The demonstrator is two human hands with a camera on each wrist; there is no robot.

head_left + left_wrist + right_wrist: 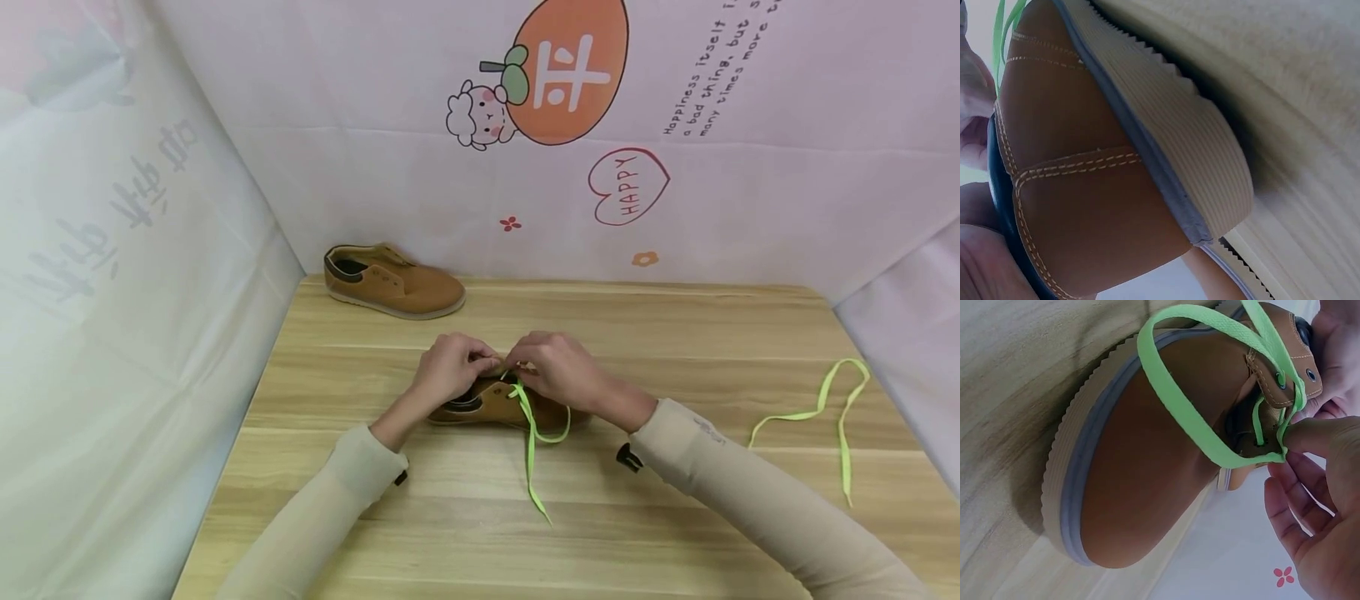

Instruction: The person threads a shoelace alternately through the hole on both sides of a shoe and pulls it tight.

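A brown leather shoe (491,410) stands on the wooden table, its toe to the right. Bright green shoelace (1179,406) passes through its eyelets, and one long end trails onto the table. My right hand (555,367) pinches the lace between thumb and index finger by an eyelet on the far flap. Over the shoe's opening, my left hand (450,367) grips the far eyelet flap with bent fingers; its fingertips are partly hidden. The left wrist view shows the shoe's stitched heel (1097,231) and ribbed sole close up.
The matching brown shoe (420,287), with no lace in it, sits at the back left of the table (360,533). A second green lace (795,415) lies loose on the right. Printed white cloth (390,167) hangs behind and at both sides.
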